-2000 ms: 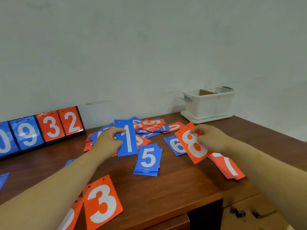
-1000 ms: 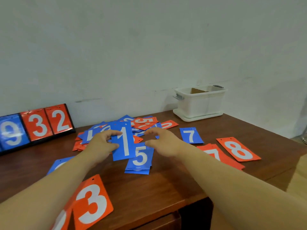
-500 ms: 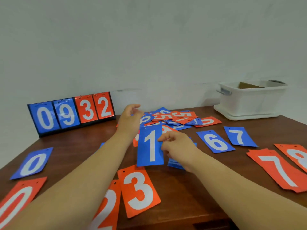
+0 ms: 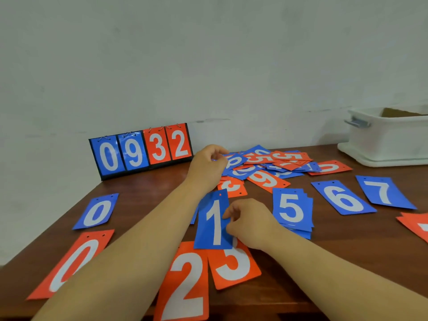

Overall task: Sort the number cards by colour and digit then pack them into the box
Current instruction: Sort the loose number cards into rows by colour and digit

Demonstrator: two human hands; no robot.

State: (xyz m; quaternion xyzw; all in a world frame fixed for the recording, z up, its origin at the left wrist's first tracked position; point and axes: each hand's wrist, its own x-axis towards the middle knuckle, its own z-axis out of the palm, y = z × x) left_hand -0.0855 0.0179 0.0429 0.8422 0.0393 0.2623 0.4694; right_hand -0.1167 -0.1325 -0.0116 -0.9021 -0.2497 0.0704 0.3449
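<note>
- Your right hand [image 4: 249, 224] is pinching the blue 1 card [image 4: 213, 224], holding it over the orange 3 [image 4: 234, 265] near the front of the counter [image 4: 143, 198].
- Your left hand [image 4: 208, 165] is curling into the mixed pile [image 4: 266, 165]; can't tell if it's gripping anything.
- You're looking roughly midway: several digits are lying sorted, the pile's waiting, and no cards are showing in the box [image 4: 389, 140].
</note>
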